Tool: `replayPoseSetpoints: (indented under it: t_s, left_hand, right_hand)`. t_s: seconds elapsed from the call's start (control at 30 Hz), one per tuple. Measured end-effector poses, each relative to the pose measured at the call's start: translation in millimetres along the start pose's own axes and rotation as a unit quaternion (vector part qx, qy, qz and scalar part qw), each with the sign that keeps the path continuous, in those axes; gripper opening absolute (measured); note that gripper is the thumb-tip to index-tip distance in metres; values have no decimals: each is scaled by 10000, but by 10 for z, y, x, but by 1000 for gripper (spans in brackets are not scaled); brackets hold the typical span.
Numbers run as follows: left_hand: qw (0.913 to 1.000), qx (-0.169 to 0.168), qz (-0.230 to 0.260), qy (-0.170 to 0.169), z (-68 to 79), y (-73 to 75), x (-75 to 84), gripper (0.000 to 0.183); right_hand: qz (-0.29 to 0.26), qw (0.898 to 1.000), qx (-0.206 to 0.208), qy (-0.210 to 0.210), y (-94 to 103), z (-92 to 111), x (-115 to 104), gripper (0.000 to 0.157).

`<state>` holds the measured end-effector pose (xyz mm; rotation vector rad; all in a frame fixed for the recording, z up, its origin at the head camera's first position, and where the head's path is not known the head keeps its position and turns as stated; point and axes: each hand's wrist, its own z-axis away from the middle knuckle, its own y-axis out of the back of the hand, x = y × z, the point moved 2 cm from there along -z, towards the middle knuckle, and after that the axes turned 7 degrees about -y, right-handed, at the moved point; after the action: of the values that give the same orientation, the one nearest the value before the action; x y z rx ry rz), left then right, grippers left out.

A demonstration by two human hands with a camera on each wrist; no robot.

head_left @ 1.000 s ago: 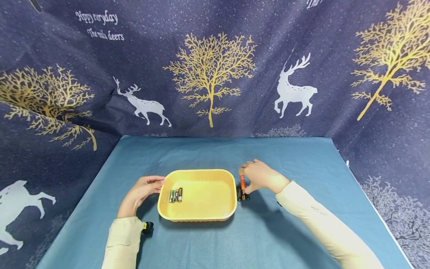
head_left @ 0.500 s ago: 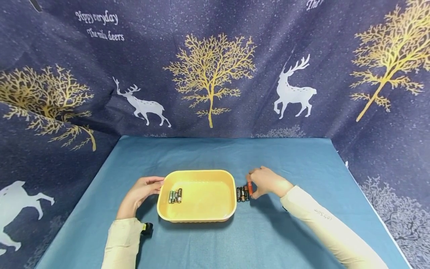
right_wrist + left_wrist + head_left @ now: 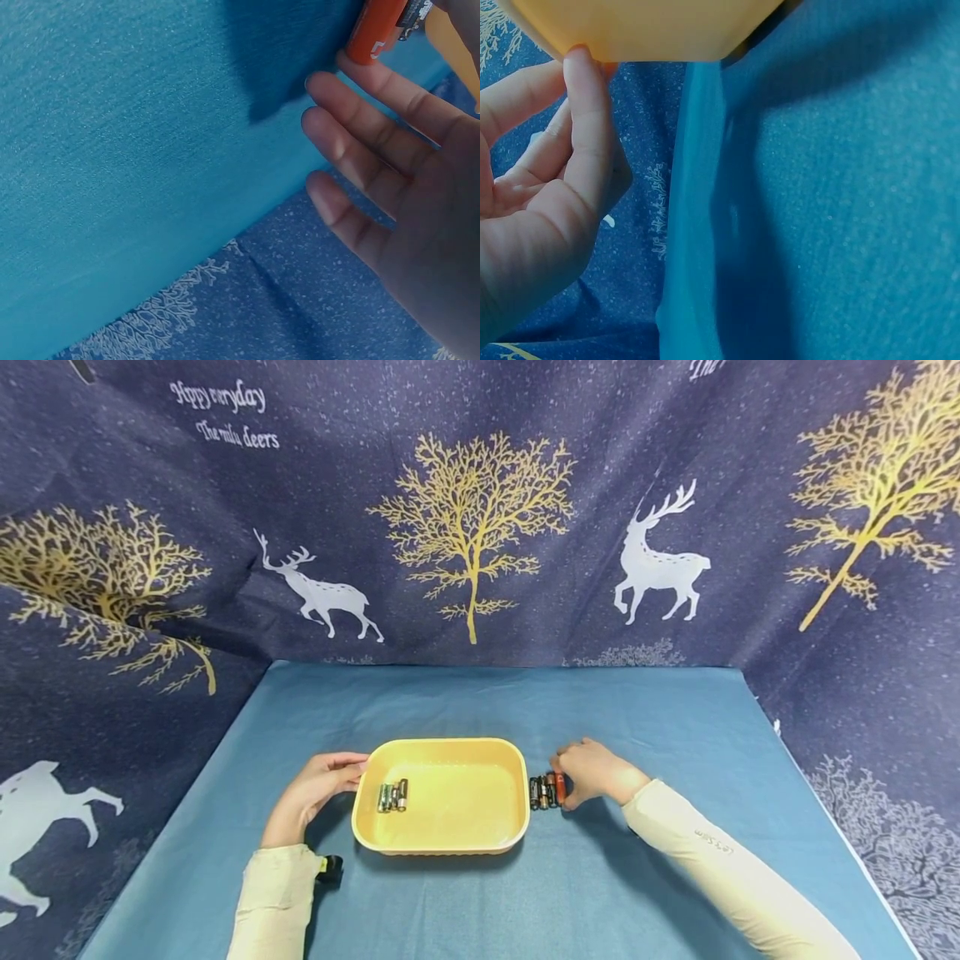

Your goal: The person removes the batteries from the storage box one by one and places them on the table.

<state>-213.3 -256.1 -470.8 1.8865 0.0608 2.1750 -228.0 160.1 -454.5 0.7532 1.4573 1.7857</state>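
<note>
My left hand (image 3: 313,787) is at the left end of a yellow plastic basin (image 3: 441,849), thumb and fingertips pinching its edge; the left wrist view shows them at the basin wall (image 3: 652,30). To the basin's right, my right hand (image 3: 596,770) pinches an orange battery (image 3: 560,787) between thumb and index finger. That battery stands at the right end of a row of dark batteries (image 3: 543,793). In the right wrist view the index fingertip touches one end of the orange battery (image 3: 375,30), while the other fingers are spread apart. The thumb is partly cut off there.
Inside the basin, several batteries (image 3: 393,796) lie side by side near its left end. A blue cloth (image 3: 480,910) covers the table. Behind the table hangs a dark blue curtain (image 3: 525,610) printed with deer and trees.
My right hand has brought the orange battery to the right and down, from over the dark batteries to the right end of their row. The left hand and the basin stay put.
</note>
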Motion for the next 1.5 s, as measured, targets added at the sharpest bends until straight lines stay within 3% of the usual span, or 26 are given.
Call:
replayPoseSetpoints:
  t_s: [0.37,0.87,1.17,1.5]
  left_hand:
    - [10000,-12,40,-19,-7,5,-9,40]
    - [10000,30,-13,1,-9,-4,30,40]
    - [10000,-7,6,32,3,-11,-3,40]
    - [10000,15,29,-28,-5,-1,2,40]
  right_hand:
    - [-53,9997,-167,-170,-6,12,-14,48]
    - [-132,9997,-174,-68,42,32,-25,39]
    - [-27,9993,-296,-235,21,35,-23,60]
    - [-136,9996,-129,-233,329,-9,-62,62]
